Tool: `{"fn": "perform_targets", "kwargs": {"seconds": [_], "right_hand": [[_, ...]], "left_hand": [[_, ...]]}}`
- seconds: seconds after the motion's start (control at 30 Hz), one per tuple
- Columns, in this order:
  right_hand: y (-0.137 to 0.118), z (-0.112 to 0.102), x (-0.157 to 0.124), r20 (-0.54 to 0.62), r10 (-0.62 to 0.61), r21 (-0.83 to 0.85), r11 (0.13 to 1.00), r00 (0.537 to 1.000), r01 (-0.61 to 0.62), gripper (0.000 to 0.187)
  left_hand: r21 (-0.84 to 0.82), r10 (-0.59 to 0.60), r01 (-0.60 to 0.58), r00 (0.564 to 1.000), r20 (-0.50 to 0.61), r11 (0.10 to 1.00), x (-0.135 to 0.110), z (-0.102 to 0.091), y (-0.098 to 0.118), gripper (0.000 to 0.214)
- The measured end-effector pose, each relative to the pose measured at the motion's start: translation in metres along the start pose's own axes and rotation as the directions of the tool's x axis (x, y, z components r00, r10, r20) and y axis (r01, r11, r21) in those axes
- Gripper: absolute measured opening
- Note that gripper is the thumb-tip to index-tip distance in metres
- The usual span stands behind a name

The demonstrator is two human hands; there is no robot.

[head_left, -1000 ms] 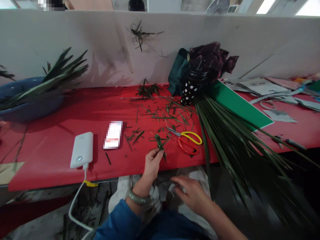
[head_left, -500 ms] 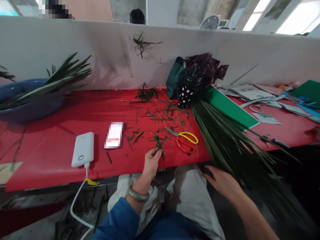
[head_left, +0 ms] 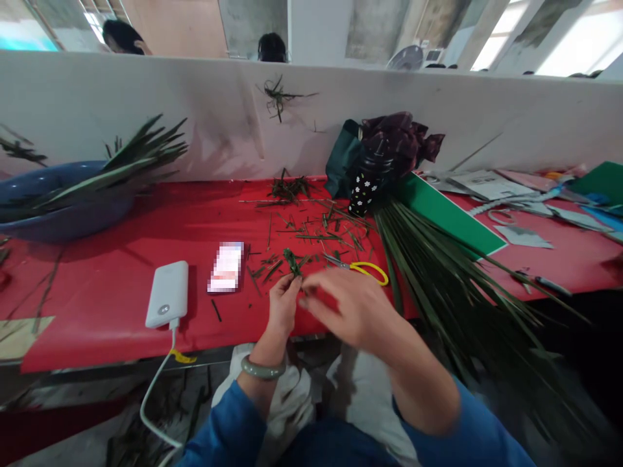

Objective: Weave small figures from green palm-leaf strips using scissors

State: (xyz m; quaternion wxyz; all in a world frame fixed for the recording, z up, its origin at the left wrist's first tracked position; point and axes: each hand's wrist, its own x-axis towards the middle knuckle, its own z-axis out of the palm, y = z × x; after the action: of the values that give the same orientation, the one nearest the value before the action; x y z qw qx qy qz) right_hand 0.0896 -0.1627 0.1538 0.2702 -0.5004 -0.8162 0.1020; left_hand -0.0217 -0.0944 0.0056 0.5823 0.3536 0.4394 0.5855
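Observation:
My left hand (head_left: 282, 303), a bracelet on its wrist, pinches a small knotted green leaf piece (head_left: 291, 261) over the red table covering (head_left: 195, 217). Its upper part sticks out above my fingertips; the lower end is hidden. My right hand (head_left: 357, 308) is just to the right of it, thumb and forefinger apart, slightly blurred, with nothing visible between them. Behind that hand lie scissors (head_left: 370, 267) with a yellow handle loop; the other loop is covered. Leaf clippings (head_left: 316, 237) are scattered beyond both hands.
Long green leaves (head_left: 428, 272) hang over the table's front edge at right, near a flowered black tumbler (head_left: 363, 191) and a green board (head_left: 452, 217). A cabled power bank (head_left: 167, 295), phone (head_left: 226, 267) and blue basin (head_left: 97, 207) holding leaves stand left. A white partition (head_left: 204, 97) closes the back.
My right hand has come up from beside my lap to the leaf piece, now covering part of the scissors. My left hand has shifted slightly left and up, still holding the piece.

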Motion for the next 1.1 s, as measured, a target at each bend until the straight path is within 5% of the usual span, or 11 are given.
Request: {"fn": "perform_targets", "kwargs": {"seconds": [0.1,0.23,0.33,0.47,0.53,0.6,0.67,0.77,0.87,1.0,1.1], "right_hand": [[0.038,0.05,0.04,-0.082,0.186,0.033,0.982,0.979,-0.184,0.017],[0.073,0.102,0.064,-0.086,0.311,0.187,0.938,0.947,-0.291,0.031],[0.087,0.115,0.072,-0.073,0.343,0.276,0.909,0.937,-0.311,0.038],[0.108,0.118,0.086,-0.129,0.401,0.346,0.875,0.907,-0.338,0.034],[0.122,0.121,0.093,-0.171,0.44,0.428,0.839,0.882,-0.335,0.031],[0.136,0.125,0.097,-0.189,0.46,0.575,0.768,0.868,-0.283,0.028],[0.147,0.129,0.1,-0.173,0.488,0.753,0.626,0.856,-0.205,0.025],[0.156,0.132,0.101,-0.1,0.562,0.937,0.33,0.821,-0.112,0.023],[0.157,0.131,0.1,-0.019,0.561,0.986,0.15,0.828,-0.078,0.024],[0.154,0.129,0.097,0.075,0.522,0.983,0.102,0.85,-0.15,0.028],[0.153,0.13,0.097,0.024,0.51,0.984,0.139,0.86,-0.11,0.033]], "left_hand": [[-0.001,0.099,-0.099,0.995,-0.005,0.995,0.016,-0.003,0.007,0.024],[0.356,0.219,-0.19,0.975,-0.043,0.915,0.037,-0.007,0.012,0.018],[0.591,0.32,-0.246,0.947,-0.021,0.768,0.051,-0.001,0.012,0.018],[0.706,0.365,-0.269,0.931,0.017,0.655,0.068,0.016,0.007,0.018],[0.65,0.344,-0.282,0.938,0.034,0.705,0.076,0.026,0.006,0.017],[0.459,0.259,-0.255,0.964,0.055,0.851,0.082,0.034,0.006,0.017],[0.18,0.091,-0.109,0.991,0.101,0.978,0.087,0.039,0.008,0.02],[-0.114,-0.15,0.172,0.972,0.181,0.978,0.093,0.044,0.013,0.026],[-0.186,-0.234,0.268,0.954,0.185,0.945,0.097,0.045,0.017,0.027],[-0.195,-0.267,0.325,0.924,0.273,0.925,0.097,0.042,0.014,0.025],[-0.232,-0.207,0.259,0.952,0.225,0.938,0.098,0.038,0.008,0.022]]}}
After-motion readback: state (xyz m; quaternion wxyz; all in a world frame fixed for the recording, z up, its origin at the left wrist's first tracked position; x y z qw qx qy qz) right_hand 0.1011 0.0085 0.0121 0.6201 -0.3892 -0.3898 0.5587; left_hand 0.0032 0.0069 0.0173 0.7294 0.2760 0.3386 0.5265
